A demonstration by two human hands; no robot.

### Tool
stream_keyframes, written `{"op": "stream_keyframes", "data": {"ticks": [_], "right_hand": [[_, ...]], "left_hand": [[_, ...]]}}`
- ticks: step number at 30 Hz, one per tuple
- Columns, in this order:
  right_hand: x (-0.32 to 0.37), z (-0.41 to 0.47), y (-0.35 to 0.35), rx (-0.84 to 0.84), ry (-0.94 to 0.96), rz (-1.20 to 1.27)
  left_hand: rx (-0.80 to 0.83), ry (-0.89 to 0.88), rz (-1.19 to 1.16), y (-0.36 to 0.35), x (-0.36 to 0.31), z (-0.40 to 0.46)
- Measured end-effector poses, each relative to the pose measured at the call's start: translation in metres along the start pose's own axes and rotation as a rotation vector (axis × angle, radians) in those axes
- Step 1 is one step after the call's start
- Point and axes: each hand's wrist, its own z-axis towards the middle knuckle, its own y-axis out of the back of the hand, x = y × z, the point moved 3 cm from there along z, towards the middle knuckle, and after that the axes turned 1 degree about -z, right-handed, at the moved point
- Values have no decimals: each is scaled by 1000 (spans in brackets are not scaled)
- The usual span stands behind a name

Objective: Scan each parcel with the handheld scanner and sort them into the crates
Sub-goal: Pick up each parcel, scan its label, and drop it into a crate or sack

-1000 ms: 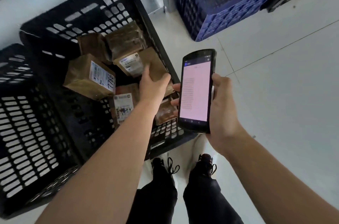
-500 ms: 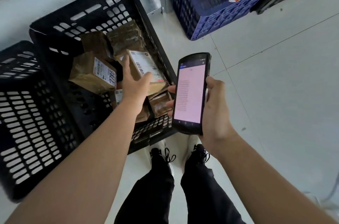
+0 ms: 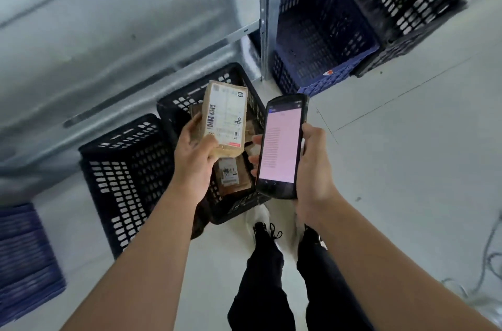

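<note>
My left hand grips a small brown cardboard parcel by its lower end, held up above the black crate, white shipping label facing me. My right hand holds the black handheld scanner upright just right of the parcel, its pink-white screen lit. More brown parcels lie in the black crate below, partly hidden by the held parcel and my hands.
A second black crate stands left of the first. A blue crate and another black crate sit at the back right, beside a metal shelf post. Another blue crate is at the far left. Cables lie on the floor at right.
My left hand has lifted the labelled parcel out of the black crate and raised it beside the scanner. The view has tilted up and pulled back, showing the shelf and more crates.
</note>
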Motion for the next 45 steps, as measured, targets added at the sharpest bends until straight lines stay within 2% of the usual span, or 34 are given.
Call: {"op": "stream_keyframes", "data": {"ticks": [6, 11, 18, 25, 34, 41, 45], "right_hand": [[63, -108, -44, 83, 125, -16], [104, -195, -64, 171, 213, -89], [164, -338, -94, 344, 435, -154], [196, -466, -130, 538, 610, -163], [196, -588, -177, 665, 769, -114], [159, -660, -225, 717, 817, 30], [134, -683, -250, 764, 843, 75]], "left_hand": [[67, -133, -201, -8, -95, -103], [10, -205, -287, -13, -155, -204], [-113, -439, -411, -33, -239, -370], [-33, -618, -588, -36, -298, -503], [-106, -813, -528, 20, -383, -613], [-160, -970, -322, 73, -436, -689], [-69, -1028, -230, 96, -456, -716]]}}
